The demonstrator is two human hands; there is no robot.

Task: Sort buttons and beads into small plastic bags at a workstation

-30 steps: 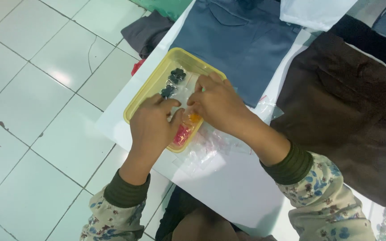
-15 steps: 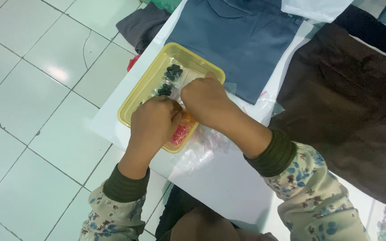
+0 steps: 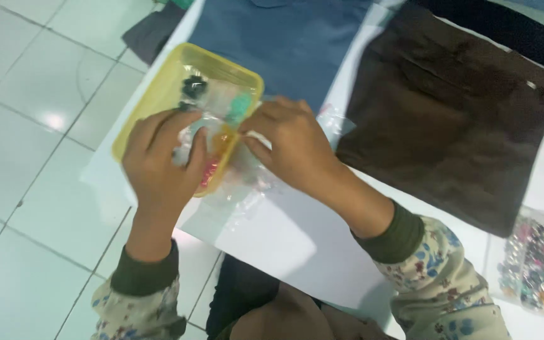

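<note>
left hand (image 3: 158,157) pinching clear bags (image 3: 206,135) | right hand (image 3: 291,145) pinching same | yellow tray (image 3: 158,88) at table edge (image 3: 105,189)

Left hand (image 3: 158,160) and right hand (image 3: 288,141) cover the near half of the yellow tray (image 3: 165,82); contents there mostly hidden. Small clear bags (image 3: 212,135) between the fingers are motion-blurred; the coloured bits inside are possibly beads, too small to tell. Blue garment (image 3: 284,44) and brown garment (image 3: 448,107) cut by top edge. Bead bag (image 3: 530,261) cut at right edge.
</note>
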